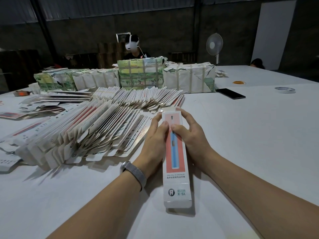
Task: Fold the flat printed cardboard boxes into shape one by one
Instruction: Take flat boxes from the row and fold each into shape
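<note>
Both forearms are bare, with no sleeves in view. The left wrist wears a watch [132,171] with a grey woven mesh band and a dark rounded case. The right wrist wears nothing; fingernails are short.

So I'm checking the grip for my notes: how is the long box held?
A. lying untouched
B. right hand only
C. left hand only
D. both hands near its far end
D: the left hand and right hand both grip the box near its far end.
</note>
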`<state>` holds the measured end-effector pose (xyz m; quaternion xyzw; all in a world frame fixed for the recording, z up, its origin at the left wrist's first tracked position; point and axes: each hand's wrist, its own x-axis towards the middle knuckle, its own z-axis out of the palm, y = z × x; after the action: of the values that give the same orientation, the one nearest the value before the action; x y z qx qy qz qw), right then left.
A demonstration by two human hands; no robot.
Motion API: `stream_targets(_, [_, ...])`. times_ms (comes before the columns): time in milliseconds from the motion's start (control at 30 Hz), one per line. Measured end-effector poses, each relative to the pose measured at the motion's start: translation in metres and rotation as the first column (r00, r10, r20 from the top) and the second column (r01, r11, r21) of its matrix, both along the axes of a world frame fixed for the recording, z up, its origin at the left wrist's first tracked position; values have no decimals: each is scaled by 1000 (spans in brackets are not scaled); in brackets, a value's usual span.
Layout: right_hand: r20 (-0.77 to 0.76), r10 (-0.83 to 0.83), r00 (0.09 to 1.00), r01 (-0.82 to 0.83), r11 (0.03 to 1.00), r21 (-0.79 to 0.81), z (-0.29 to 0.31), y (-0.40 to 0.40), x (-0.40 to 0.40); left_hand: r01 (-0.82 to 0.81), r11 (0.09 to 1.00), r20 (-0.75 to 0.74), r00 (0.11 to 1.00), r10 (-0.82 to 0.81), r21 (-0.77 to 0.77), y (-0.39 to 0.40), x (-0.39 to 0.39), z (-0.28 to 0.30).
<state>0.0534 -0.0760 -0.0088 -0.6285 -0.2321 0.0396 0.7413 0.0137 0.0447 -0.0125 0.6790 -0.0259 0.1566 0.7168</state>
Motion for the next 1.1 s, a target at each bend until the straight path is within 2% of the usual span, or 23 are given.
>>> stream_targets(133, [-28, 0, 1000, 0, 1000, 0, 0, 1, 2, 3, 1000, 13, 1000, -3, -18, -2, -1, 0])
stream_targets(300, [-72, -50, 996, 53, 998, 36, -1, 0, 5, 25, 998, 41, 999, -27, 50, -4, -2, 0])
stream_targets(467, [-36, -108, 993, 109, 994, 17, -1, -1, 6, 60, 998, 39, 997, -61, 27, -4, -2, 0])
stream_targets(567, [-11, -118, 993, 118, 992, 54, -1, 0, 5, 71, 997, 30, 997, -72, 19, -3, 0, 0])
stream_targets(667, [-49, -86, 995, 92, 988, 122, -1, -1, 5, 84, 996, 30, 996, -84, 11, -2, 2, -1])
stream_targets(1100, [-69, -126, 990, 131, 988, 79, -3, -3, 8, 54, 997, -27, 998, -52, 61, 3, 4, -4])
